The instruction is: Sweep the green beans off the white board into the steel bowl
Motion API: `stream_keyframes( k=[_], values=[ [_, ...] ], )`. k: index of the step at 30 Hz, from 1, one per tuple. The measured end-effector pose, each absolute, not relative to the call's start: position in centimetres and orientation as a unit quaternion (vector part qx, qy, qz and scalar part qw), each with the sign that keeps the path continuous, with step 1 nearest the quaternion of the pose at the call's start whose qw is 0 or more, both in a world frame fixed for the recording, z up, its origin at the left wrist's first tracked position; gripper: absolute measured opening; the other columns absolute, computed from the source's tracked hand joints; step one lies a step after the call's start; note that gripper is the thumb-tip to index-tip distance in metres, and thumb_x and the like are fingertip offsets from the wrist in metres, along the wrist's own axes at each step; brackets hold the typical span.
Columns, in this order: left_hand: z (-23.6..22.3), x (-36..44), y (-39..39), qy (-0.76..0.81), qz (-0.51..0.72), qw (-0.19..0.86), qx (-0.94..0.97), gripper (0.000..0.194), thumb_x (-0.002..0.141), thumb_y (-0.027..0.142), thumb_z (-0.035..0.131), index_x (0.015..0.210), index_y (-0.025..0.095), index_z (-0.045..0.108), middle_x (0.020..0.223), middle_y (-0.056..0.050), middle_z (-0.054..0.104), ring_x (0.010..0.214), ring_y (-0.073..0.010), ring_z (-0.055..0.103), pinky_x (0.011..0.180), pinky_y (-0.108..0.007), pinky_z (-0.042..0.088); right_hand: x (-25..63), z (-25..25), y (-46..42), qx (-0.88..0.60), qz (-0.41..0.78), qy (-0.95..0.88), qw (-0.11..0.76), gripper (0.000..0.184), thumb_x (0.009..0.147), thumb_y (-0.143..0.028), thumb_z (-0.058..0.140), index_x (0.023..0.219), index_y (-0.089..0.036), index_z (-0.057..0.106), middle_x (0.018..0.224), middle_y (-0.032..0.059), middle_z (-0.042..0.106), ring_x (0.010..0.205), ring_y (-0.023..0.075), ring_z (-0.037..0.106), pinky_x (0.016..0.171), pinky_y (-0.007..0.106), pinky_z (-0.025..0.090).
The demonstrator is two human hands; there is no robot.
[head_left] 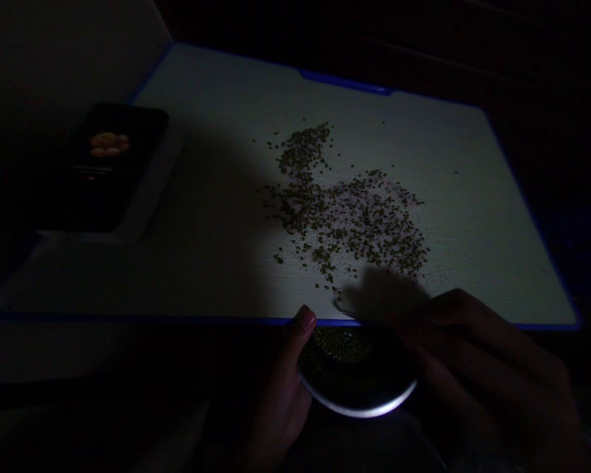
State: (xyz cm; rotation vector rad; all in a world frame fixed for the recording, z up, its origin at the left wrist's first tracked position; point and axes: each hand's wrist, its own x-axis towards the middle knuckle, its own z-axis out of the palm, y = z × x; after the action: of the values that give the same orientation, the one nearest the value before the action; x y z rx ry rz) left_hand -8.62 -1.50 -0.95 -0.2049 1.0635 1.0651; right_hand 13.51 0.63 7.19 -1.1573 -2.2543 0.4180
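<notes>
Small green beans or seeds [374, 217] lie scattered over the middle of a pale board with a blue rim [217, 276]. Below its near edge, my left hand [288, 387] grips the left side of a bowl [362, 412] with a shiny rim, its thumb up by the board's edge. More of the small seeds [345, 345] are inside the bowl. My right hand [482, 361] is closed at the board's near edge, right of the bowl. From its fingers a thin dark tool [347, 311] reaches left; shadow hides its kind.
On the board's left side stands a black-topped box [103, 177] with a picture of round brownish items on it. A blue clip or handle [345, 81] runs along the far edge. The surroundings are very dark.
</notes>
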Motion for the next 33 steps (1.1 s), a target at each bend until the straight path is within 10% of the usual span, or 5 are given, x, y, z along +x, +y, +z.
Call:
stream_keyframes(
  k=[10, 27, 33],
  values=[
    [-1.0, -8.5, -1.4, 0.443, 0.511, 0.733, -0.078, 0.062, 0.083, 0.043, 0.106, 0.138, 0.025, 0.084, 0.14, -0.011, 0.091, 0.156, -0.043, 0.069, 0.13, -0.056, 0.058, 13.4, 7.0, 2.7, -0.483, 0.069, -0.836, 0.251, 0.018, 0.113, -0.017, 0.067, 0.123, -0.023, 0.08, 0.109, 0.0068, 0.081, 0.094, 0.0185, 0.082, 0.075, 0.028, 0.069],
    [-0.7, -8.4, -1.2, 0.463, 0.491, 0.733, -0.084, 0.051, 0.07, 0.049, 0.112, 0.107, 0.027, 0.085, 0.141, -0.01, 0.09, 0.16, -0.0467, 0.064, 0.126, -0.055, 0.061, 12.2, 8.0, 4.7, -0.398, 0.082, -0.879, 0.248, 0.025, 0.111, -0.013, 0.068, 0.132, -0.022, 0.077, 0.111, 0.0063, 0.076, 0.097, 0.0186, 0.077, 0.078, 0.031, 0.063],
    [-1.0, -8.6, -1.5, 0.45, 0.503, 0.735, -0.072, 0.068, 0.081, 0.045, 0.107, 0.141, 0.026, 0.081, 0.156, -0.011, 0.083, 0.16, -0.0448, 0.065, 0.129, -0.055, 0.059, 12.5, 8.4, 3.8, -0.401, 0.093, -0.88, 0.238, 0.023, 0.112, -0.011, 0.066, 0.129, -0.022, 0.078, 0.111, 0.0062, 0.076, 0.096, 0.0164, 0.077, 0.077, 0.03, 0.061]
  ],
)
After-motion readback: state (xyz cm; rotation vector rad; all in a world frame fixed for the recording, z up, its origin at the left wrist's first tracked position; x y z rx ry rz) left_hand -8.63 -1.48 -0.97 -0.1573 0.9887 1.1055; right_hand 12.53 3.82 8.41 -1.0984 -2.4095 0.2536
